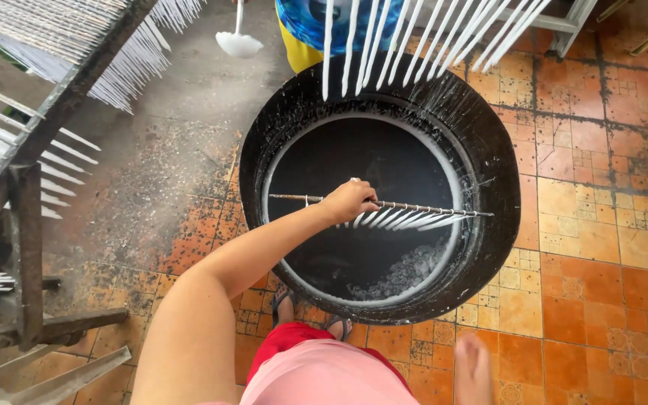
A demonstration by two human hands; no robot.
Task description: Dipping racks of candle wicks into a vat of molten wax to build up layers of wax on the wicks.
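My left hand [350, 199] is closed around a thin metal rod [444, 211], held level over a big round black vat [496, 150]. Several white tapers [403, 219] hang from the rod at a slant, just above the dark liquid [354, 157]. Pale foam or crumbs [406, 274] float near the vat's near wall. At the bottom edge a blurred skin-coloured shape, probably my right hand [472, 369], hangs by my side; its fingers do not show clearly.
More white tapers [421, 37] hang over the vat's far rim. A wooden rack [31, 127] with rows of tapers stands at the left. A white ladle [238, 41] hangs at the top. Orange tiled floor [601, 247] lies to the right.
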